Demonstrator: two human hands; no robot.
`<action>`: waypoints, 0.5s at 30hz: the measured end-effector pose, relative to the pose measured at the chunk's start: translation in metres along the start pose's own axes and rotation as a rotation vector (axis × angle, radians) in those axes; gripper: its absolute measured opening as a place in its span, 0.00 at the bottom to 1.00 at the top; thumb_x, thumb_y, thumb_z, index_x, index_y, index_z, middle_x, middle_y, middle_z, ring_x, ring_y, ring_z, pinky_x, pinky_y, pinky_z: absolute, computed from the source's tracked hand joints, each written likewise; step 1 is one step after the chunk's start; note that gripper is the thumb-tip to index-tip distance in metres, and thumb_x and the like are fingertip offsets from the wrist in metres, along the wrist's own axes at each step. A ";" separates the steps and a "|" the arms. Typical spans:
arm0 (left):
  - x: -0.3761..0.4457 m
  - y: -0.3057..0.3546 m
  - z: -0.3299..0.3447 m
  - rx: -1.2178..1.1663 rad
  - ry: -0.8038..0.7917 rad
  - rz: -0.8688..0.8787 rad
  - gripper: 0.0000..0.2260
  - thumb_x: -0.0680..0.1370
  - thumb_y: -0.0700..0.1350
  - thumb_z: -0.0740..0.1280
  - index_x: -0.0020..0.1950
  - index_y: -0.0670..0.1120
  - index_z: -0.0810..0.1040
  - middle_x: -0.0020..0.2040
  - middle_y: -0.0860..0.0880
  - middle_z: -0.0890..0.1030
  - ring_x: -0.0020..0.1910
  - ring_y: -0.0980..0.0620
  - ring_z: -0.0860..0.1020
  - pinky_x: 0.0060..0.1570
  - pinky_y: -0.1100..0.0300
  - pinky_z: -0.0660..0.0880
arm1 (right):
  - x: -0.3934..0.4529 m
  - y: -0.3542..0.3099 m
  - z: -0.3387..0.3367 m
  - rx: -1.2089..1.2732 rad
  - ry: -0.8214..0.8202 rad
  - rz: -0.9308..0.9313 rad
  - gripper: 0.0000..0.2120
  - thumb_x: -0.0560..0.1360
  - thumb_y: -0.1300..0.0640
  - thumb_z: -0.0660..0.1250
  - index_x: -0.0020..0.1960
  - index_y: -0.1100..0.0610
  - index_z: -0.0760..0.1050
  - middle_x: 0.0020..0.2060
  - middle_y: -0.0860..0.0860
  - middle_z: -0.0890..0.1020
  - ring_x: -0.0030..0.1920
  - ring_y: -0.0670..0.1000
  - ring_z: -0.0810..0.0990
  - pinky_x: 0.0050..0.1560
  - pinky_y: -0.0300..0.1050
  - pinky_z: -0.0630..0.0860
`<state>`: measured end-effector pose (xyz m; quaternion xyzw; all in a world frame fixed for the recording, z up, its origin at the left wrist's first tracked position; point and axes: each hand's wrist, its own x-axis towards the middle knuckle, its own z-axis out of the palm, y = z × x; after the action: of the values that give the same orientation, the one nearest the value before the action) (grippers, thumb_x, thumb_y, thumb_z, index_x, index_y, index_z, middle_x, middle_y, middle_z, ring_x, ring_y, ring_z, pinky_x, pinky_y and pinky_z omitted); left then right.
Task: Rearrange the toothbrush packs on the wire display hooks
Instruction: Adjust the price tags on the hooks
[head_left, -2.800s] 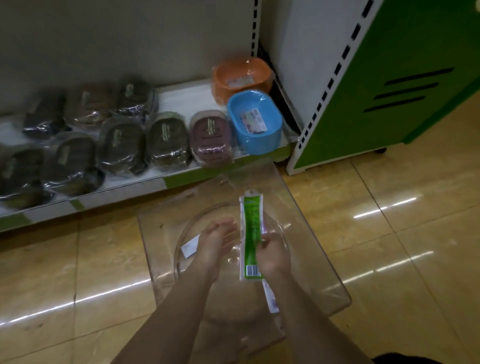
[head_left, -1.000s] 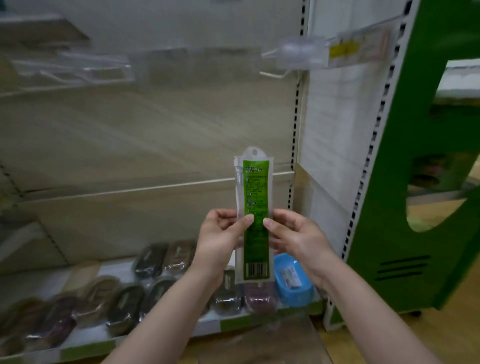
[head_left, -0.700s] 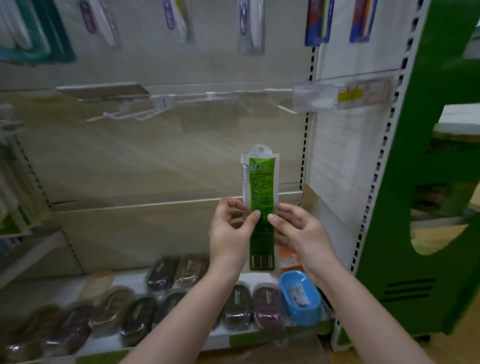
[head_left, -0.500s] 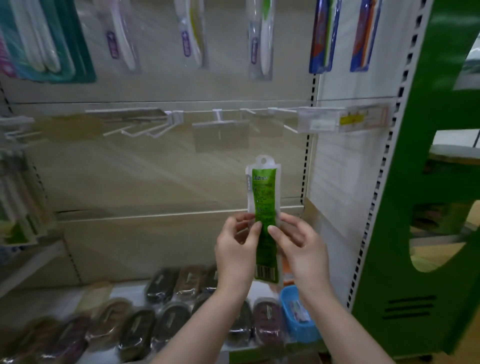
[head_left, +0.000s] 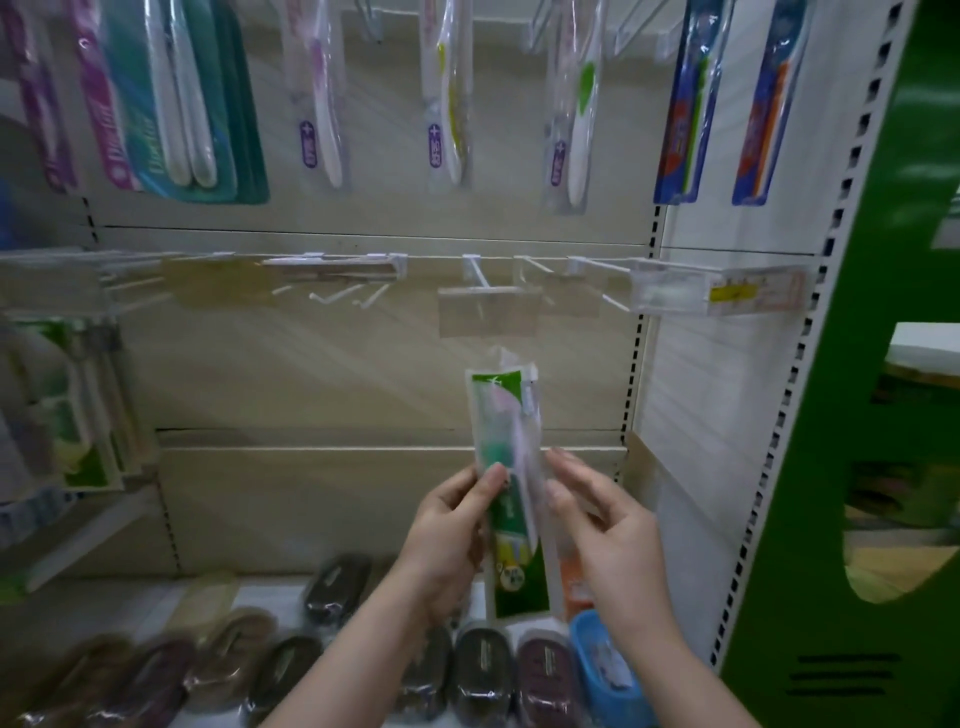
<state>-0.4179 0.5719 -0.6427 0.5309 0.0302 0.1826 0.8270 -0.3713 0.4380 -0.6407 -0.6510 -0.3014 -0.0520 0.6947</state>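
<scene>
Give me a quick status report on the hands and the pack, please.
Left hand gripping green pack, upright. Right hand open beside it. Pack below empty hooks, not hung. Nothing in the way.

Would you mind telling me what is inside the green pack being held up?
Through the clear front of the green pack a toothbrush shows, its head near the top. The left hand covers part of it; blur hides finer detail.

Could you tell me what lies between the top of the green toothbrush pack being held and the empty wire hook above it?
In the head view, only bare beige back panel separates the green toothbrush pack from the empty wire hook and its clear label holder.
</scene>
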 end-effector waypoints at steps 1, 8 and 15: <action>-0.001 0.001 -0.002 -0.022 -0.015 -0.011 0.09 0.70 0.46 0.68 0.45 0.44 0.84 0.43 0.42 0.84 0.37 0.48 0.82 0.42 0.52 0.79 | 0.004 -0.002 -0.001 0.002 0.020 0.013 0.14 0.75 0.57 0.67 0.59 0.46 0.78 0.56 0.40 0.81 0.56 0.40 0.80 0.59 0.44 0.77; -0.007 0.006 -0.022 0.028 -0.075 -0.034 0.10 0.72 0.44 0.67 0.50 0.41 0.81 0.41 0.43 0.83 0.36 0.49 0.82 0.36 0.58 0.80 | 0.030 -0.017 0.008 0.096 -0.127 0.208 0.13 0.73 0.55 0.69 0.57 0.51 0.76 0.46 0.45 0.83 0.45 0.45 0.84 0.42 0.37 0.81; -0.007 -0.007 -0.038 0.122 -0.029 -0.039 0.08 0.72 0.46 0.67 0.47 0.47 0.83 0.43 0.46 0.83 0.38 0.52 0.81 0.35 0.61 0.77 | 0.043 0.001 0.013 0.073 -0.204 0.261 0.09 0.74 0.59 0.68 0.53 0.58 0.78 0.44 0.51 0.84 0.44 0.48 0.84 0.40 0.38 0.81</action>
<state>-0.4319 0.6002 -0.6664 0.5822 0.0398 0.1565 0.7969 -0.3400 0.4638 -0.6213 -0.6609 -0.2852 0.1159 0.6844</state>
